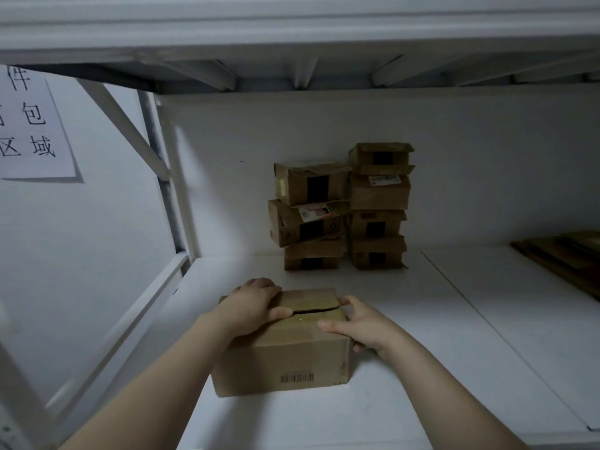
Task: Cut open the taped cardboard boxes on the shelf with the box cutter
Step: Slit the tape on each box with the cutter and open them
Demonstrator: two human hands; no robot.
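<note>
Near on the shelf (422, 352), your left hand (256, 306) and right hand (354, 323) grip the box (285, 358) at its top edges, its seam (315, 310) gaping between them. Likely light, stiff card; the flaps will flex, so hold the walls.

White shelf (422, 319), one level. Front box (285, 362) sits near the front edge, top slit open. At the back wall: left stack (310, 219), 3 boxes (middle one skewed), and right stack (378, 206), 4 boxes, just beside it. Flat cardboard sheets (565, 254) far right.
</note>
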